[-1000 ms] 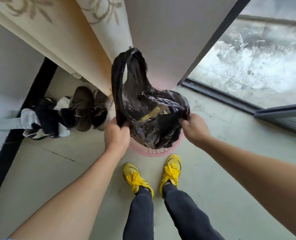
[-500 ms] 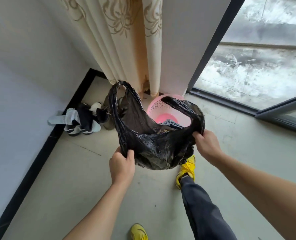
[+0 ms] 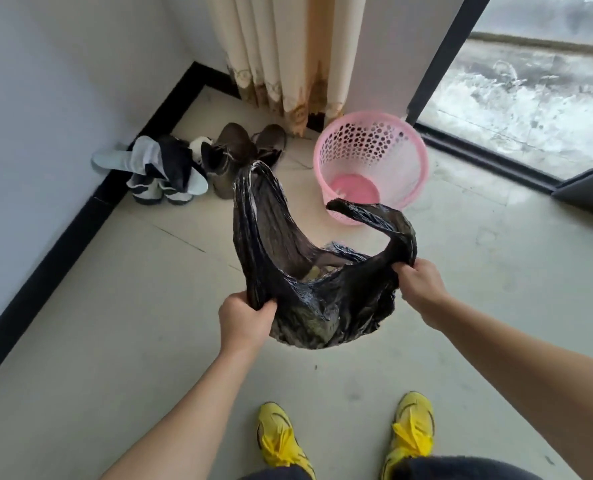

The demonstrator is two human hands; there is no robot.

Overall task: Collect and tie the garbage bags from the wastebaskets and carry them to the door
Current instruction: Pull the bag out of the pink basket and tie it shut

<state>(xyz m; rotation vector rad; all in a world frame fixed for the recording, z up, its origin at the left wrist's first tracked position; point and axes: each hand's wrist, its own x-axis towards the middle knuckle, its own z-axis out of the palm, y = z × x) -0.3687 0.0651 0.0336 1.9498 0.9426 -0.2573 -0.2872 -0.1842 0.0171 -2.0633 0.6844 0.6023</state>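
A black garbage bag (image 3: 317,299) hangs in the air between my two hands, its mouth open and some yellowish trash showing inside. My left hand (image 3: 245,318) grips the base of the bag's left handle loop, which stands up tall. My right hand (image 3: 418,287) grips the base of the right handle loop, which curls over to the left. Behind the bag stands the pink perforated wastebasket (image 3: 409,140), upright on the floor with no liner in it.
Several shoes and slippers (image 3: 170,168) lie in the corner at the left by the black skirting. A cream curtain (image 3: 284,53) hangs behind the basket. A glass sliding door with a dark frame (image 3: 489,157) runs along the right. My yellow shoes (image 3: 411,433) stand on the tiled floor.
The bag came up out of the pink basket and moved toward me. I stepped back, so the bare basket now stands apart from the bag. Both hands kept their grip.
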